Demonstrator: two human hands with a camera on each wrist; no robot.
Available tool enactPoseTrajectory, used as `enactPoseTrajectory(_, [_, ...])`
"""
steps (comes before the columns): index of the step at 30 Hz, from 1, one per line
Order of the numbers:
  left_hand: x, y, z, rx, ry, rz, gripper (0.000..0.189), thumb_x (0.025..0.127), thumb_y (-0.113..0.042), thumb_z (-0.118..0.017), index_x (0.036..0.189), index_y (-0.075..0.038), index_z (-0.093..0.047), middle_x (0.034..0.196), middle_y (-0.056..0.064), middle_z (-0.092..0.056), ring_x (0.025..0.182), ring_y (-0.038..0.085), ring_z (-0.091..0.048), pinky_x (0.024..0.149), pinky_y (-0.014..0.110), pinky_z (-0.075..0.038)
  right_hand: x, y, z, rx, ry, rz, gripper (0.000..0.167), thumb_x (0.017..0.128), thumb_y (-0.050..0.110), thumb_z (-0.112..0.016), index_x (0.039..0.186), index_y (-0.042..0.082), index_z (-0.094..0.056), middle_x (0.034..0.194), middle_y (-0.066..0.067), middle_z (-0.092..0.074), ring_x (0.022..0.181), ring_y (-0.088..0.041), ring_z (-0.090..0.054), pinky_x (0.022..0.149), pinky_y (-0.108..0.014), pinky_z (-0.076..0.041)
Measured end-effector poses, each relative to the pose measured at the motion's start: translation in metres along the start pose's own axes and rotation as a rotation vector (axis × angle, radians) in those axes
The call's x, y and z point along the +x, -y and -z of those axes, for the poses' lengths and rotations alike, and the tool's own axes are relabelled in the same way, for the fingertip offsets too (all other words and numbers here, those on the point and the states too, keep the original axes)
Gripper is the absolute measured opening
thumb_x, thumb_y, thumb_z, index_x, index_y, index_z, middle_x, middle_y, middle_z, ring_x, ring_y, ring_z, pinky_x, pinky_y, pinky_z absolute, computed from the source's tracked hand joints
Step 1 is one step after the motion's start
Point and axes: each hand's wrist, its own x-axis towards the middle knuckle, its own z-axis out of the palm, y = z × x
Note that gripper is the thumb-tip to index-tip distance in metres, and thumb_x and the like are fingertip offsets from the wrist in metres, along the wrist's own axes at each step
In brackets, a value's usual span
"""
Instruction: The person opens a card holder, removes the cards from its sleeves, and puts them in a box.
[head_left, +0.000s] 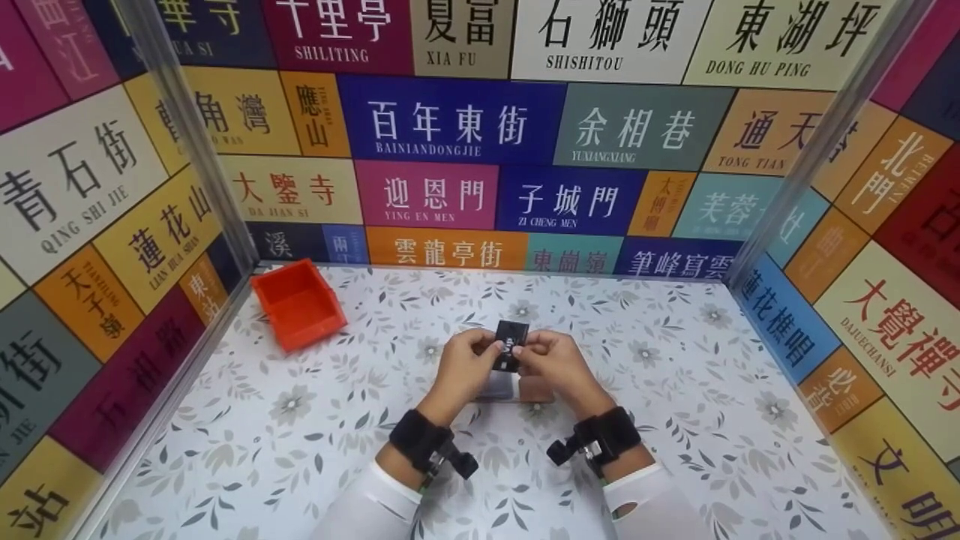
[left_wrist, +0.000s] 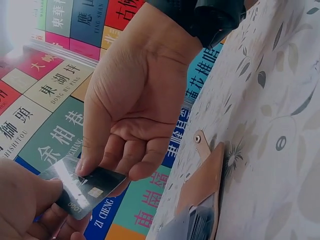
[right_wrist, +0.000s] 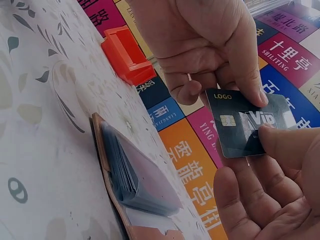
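Note:
A black card is held up between both hands in the head view. In the right wrist view the card shows a gold chip, "LOGO" and "Vip" lettering. My left hand pinches one edge between thumb and fingers. On the opposite side my right hand pinches it the same way. Under the hands, a brown card holder lies open on the table, partly hidden. Its clear sleeves are fanned in a stack, and a snap strap sticks out in the left wrist view.
An orange-red plastic bin stands at the table's back left; I see no contents in it. The floral-patterned table is enclosed at the back and both sides by panels covered in coloured signs.

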Motion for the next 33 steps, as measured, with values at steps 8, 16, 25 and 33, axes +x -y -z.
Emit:
enactPoseTrajectory(8, [0.002, 0.002, 0.001, 0.005, 0.002, 0.007, 0.01, 0.091, -0.023, -0.073, 0.097, -0.016, -0.076, 0.088, -0.001, -0.072, 0.079, 0.01, -0.065, 0.075, 0.027, -0.055, 0.001, -0.002, 0.002, -0.056, 0.004, 0.018, 0.022, 0.085, 0.018, -0.079, 0.093, 0.0, -0.069, 0.09, -0.01, -0.078, 0.074, -0.021, -0.073, 0.078, -0.048, -0.061])
enactPoseTrajectory(16, [0.002, 0.003, 0.007, 0.068, -0.041, -0.027, 0.009, 0.091, -0.018, -0.073, 0.097, -0.013, -0.077, 0.091, 0.0, -0.071, 0.081, 0.012, -0.065, 0.075, 0.028, -0.055, 0.003, -0.01, 0.007, -0.482, 0.03, 0.197, 0.014, 0.089, 0.032, -0.075, 0.087, 0.019, -0.077, 0.08, 0.002, -0.075, 0.075, -0.012, -0.07, 0.076, -0.037, -0.058])
enactPoseTrajectory(25, [0.007, 0.008, 0.016, 0.186, -0.127, -0.047, 0.013, 0.089, -0.02, -0.076, 0.1, -0.014, -0.079, 0.088, -0.005, -0.068, 0.078, 0.009, -0.063, 0.073, 0.025, -0.054, -0.003, -0.02, 0.014, -0.966, 0.041, 0.218, 0.004, 0.084, 0.025, -0.078, 0.083, 0.021, -0.075, 0.084, 0.006, -0.067, 0.076, -0.013, -0.059, 0.075, -0.034, -0.051])
enactPoseTrajectory(33, [0.016, 0.014, 0.037, 0.276, -0.175, -0.075, 0.013, 0.09, -0.021, -0.074, 0.1, -0.015, -0.08, 0.086, -0.003, -0.065, 0.077, 0.011, -0.062, 0.072, 0.029, -0.053, -0.006, -0.02, 0.016, -1.027, 0.123, 0.201, 0.009, 0.078, 0.018, -0.078, 0.085, 0.017, -0.073, 0.087, 0.005, -0.06, 0.077, -0.013, -0.054, 0.074, -0.032, -0.05])
